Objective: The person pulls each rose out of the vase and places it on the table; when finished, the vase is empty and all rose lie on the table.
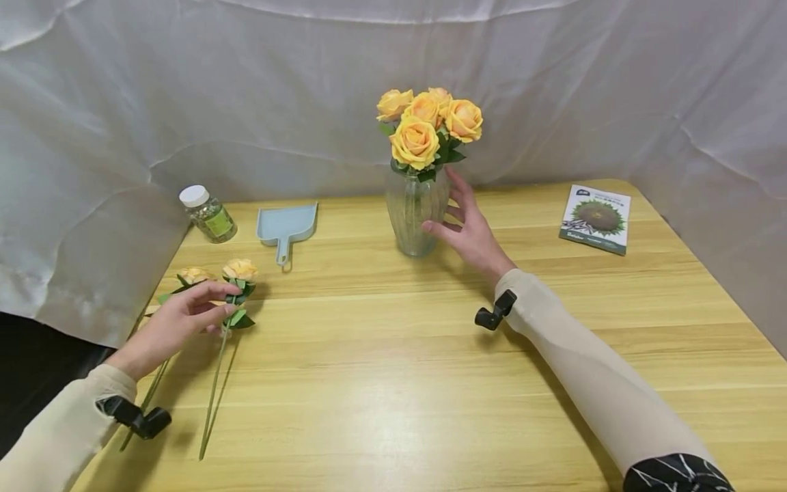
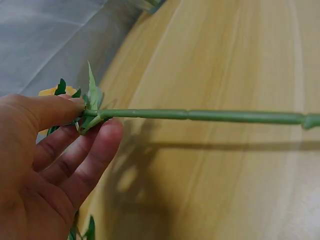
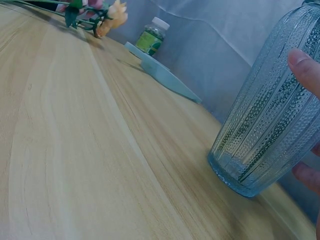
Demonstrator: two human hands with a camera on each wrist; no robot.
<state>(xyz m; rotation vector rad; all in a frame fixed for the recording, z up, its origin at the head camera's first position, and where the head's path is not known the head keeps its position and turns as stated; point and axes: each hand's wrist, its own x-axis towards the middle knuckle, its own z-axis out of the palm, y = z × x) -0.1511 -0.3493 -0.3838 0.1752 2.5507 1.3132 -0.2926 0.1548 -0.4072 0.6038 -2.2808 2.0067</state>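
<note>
Rose [image 1: 240,270]: pale yellow-orange bloom, green leaves, long thin green stem; at the table's [image 1: 369,383] left side, beside a second rose [image 1: 194,275]
Vase [image 1: 402,219]: ribbed clear glass, upright; five yellow roses [image 1: 415,142] in it
Jar [image 1: 209,215]: white-lidded; greenish contents
Hands: apart; left hand [image 1: 178,321] pinches the rose's stem; right hand [image 1: 476,236] curls round the vase

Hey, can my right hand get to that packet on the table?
Likely yes: nothing stands between your right hand and the packet, though it would have to let go of the vase.
</note>
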